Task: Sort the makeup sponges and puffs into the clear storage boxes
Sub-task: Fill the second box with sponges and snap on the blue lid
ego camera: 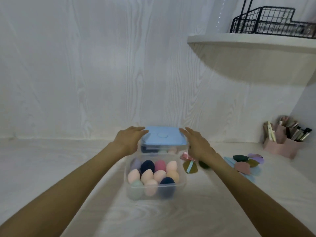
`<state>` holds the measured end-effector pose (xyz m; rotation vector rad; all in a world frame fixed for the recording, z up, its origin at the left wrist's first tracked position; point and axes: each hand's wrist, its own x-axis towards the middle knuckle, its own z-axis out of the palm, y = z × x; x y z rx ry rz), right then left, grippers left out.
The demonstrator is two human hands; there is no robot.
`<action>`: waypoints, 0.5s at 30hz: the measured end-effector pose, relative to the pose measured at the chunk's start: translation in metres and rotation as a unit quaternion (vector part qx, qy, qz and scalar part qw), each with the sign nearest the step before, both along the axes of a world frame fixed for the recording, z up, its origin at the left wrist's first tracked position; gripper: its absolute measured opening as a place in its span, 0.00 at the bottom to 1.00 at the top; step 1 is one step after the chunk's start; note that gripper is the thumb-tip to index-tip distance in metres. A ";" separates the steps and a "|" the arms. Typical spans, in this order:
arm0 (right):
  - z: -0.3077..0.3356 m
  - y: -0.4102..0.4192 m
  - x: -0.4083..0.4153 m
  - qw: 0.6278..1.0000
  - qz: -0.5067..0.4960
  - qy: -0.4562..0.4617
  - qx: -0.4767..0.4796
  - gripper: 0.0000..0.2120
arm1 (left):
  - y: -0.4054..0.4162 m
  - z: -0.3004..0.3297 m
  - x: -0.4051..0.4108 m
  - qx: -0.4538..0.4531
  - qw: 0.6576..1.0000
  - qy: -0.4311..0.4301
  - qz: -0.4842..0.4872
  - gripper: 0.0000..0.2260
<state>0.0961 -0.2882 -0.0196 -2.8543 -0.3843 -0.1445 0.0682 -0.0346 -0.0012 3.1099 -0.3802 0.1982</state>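
No brand, label or legible writing is seen on any item. A lidless clear storage box [154, 189] filled with egg-shaped makeup sponges [148, 175] in pink, peach, navy, lilac and green is set on the white table [51, 168]. Just behind it, a second clear box [162, 150] is capped by a blue lid [164, 136]; its contents are largely hidden. The left hand [130, 139] and right hand [196, 144] are placed at the lid's sides with fingers extended, nothing being gripped; actual contact cannot be made out. Flat puffs [246, 164] are scattered to the right, blurred. A pink brush holder [283, 141] and a black wire basket [271, 20] are cut off at the frame edge.
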 end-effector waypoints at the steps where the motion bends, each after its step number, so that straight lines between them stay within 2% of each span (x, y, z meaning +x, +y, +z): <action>1: -0.002 0.000 0.003 0.999 0.013 -0.001 -0.040 0.37 | -0.004 -0.003 0.005 0.024 1.000 0.000 -0.011 0.29; 4: -0.008 -0.006 0.009 0.998 0.020 -0.057 -0.024 0.25 | -0.009 -0.012 0.016 0.013 0.999 -0.035 -0.032 0.22; 9: 0.014 -0.013 -0.004 0.972 0.036 -0.232 0.016 0.13 | -0.007 -0.013 0.011 -0.139 0.979 -0.148 -0.035 0.13; 11: 0.028 -0.013 -0.012 0.973 0.045 -0.227 0.022 0.12 | -0.005 -0.006 0.004 -0.195 0.959 -0.204 -0.032 0.11; 13: 0.038 -0.008 -0.020 0.984 0.061 -0.168 0.017 0.19 | -0.003 0.005 -0.004 -0.213 0.940 -0.264 -0.045 0.09; 15: 0.047 -0.004 -0.031 0.984 0.080 -0.135 0.087 0.22 | 0.000 0.021 -0.017 -0.228 0.916 -0.323 -0.063 0.07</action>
